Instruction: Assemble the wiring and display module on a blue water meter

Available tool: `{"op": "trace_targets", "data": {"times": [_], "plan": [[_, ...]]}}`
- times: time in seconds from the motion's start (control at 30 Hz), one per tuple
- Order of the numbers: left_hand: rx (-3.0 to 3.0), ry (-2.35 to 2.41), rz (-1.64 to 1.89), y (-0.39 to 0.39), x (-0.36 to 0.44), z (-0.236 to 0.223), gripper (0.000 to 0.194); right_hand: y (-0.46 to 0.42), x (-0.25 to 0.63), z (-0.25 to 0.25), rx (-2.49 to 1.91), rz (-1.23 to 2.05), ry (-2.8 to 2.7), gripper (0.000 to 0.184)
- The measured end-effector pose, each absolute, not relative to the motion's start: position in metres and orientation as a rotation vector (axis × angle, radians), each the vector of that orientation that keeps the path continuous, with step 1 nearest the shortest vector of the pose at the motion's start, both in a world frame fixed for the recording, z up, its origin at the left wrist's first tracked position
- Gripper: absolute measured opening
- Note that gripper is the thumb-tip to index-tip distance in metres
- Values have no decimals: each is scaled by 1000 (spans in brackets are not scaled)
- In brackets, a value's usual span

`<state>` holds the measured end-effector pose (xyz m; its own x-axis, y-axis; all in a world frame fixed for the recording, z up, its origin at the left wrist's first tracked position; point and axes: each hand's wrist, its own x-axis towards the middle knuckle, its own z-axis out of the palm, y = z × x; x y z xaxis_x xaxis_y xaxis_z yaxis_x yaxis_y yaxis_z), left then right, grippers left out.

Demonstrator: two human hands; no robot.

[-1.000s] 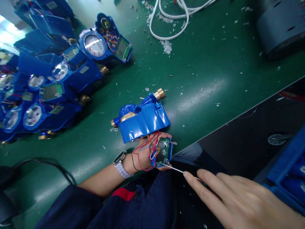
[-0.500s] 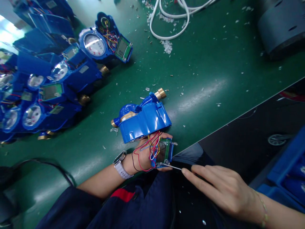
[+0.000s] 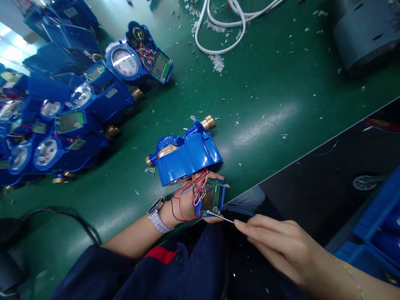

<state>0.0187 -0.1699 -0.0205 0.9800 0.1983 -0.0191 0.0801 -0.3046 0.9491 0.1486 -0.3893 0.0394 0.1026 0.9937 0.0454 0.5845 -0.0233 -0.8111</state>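
A blue water meter (image 3: 184,156) with brass ends lies on the green table (image 3: 262,96) near its front edge. Coloured wires (image 3: 195,191) run from it to a small green display board (image 3: 212,196). My left hand (image 3: 184,204), with a watch on the wrist, is closed round that board at the table edge. My right hand (image 3: 275,243) pinches a thin metal tool (image 3: 218,216) whose tip touches the board's lower corner.
Several more blue meters (image 3: 78,104) with dials and displays are crowded at the left. A white cable (image 3: 225,25) loops at the back, a dark grey machine (image 3: 365,33) stands at the top right, and blue bins (image 3: 375,225) sit low on the right. White scraps litter the table.
My right hand has drawn back and lower in the view while staying on the thin tool. The left hand and the meter have barely shifted.
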Motion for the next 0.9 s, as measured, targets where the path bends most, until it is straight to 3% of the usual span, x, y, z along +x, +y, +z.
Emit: {"op": "trace_targets", "data": {"times": [0.1, 0.27, 0.33, 0.47, 0.67, 0.9], "plan": [[1913, 191, 174, -171, 18, -25, 81, -382, 150, 43, -1646, 1059, -1325, 28], [1870, 172, 217, -173, 19, -30, 82, -389, 150, 27, -1720, 247, -1868, 35], [1886, 163, 226, -174, 20, -29, 79, -391, 151, 20, -1717, 158, -1947, 34], [2010, 45, 227, -170, 20, -23, 83, -390, 156, 20, -1760, 526, -1794, 32], [2174, -204, 136, -155, 18, -5, 117, -382, 173, 37, -1726, 908, -1724, 33], [2106, -169, 167, -157, 20, -1, 90, -382, 183, 53, -1716, 834, -1810, 44]]}}
